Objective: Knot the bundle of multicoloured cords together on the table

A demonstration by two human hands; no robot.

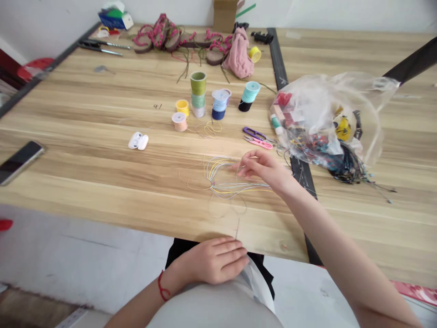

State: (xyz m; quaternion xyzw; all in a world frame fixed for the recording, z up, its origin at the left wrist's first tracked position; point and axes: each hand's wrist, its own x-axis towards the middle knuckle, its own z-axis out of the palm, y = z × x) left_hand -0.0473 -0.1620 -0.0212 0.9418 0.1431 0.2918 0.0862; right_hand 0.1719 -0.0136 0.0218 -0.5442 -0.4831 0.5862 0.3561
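Note:
A bundle of thin white, grey and yellow threads (221, 186) lies on the table, gathered at a knot on its left and spreading to the right in two strands. My right hand (261, 167) is over the bundle's upper strand, thumb and fingers pinched together, with a fine thread at the fingertips. My left hand (221, 260) rests flat at the table's front edge against my shirt, its fingers stretched out side by side. One thin thread (238, 224) runs down from the bundle to its fingers. Purple thread snips (254, 133) and pink thread snips (258, 142) lie just beyond my right hand.
Thread spools (198, 93) in several colours stand mid-table. At right is a clear plastic bag (317, 118) of cords. A white earphone case (138, 140) and a phone (20, 160) lie left. Behind are braided pink-and-brown pieces (164, 34) and a pink cloth (240, 54).

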